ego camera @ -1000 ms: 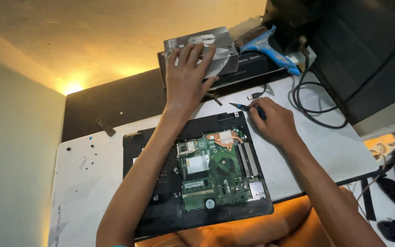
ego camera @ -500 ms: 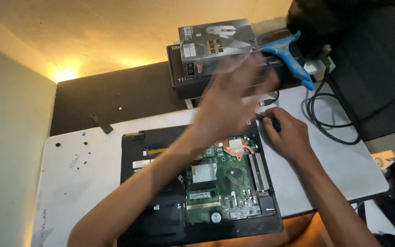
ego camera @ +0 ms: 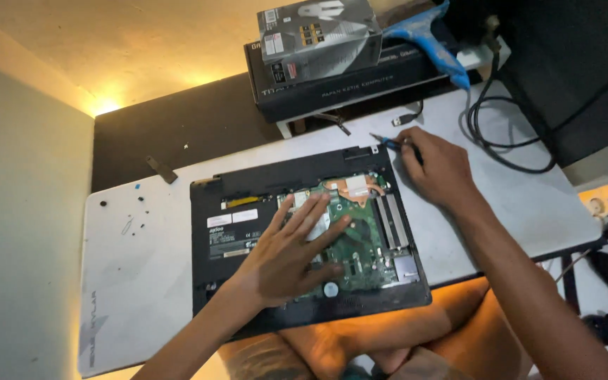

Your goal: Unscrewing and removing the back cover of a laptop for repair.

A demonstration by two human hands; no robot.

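Opened laptop (ego camera: 304, 232), flat on white bench (ego camera: 128, 281): left hand (ego camera: 286, 257) spread, palm down on its exposed green board; right hand (ego camera: 438, 165) beyond the far corner, pinching small screwdriver (ego camera: 388, 141); likely stiff, fragile inside, best gripped by black casing edges.

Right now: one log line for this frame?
left hand: flat, open on laptop board | right hand: gripping screwdriver at laptop's far corner | boxes behind
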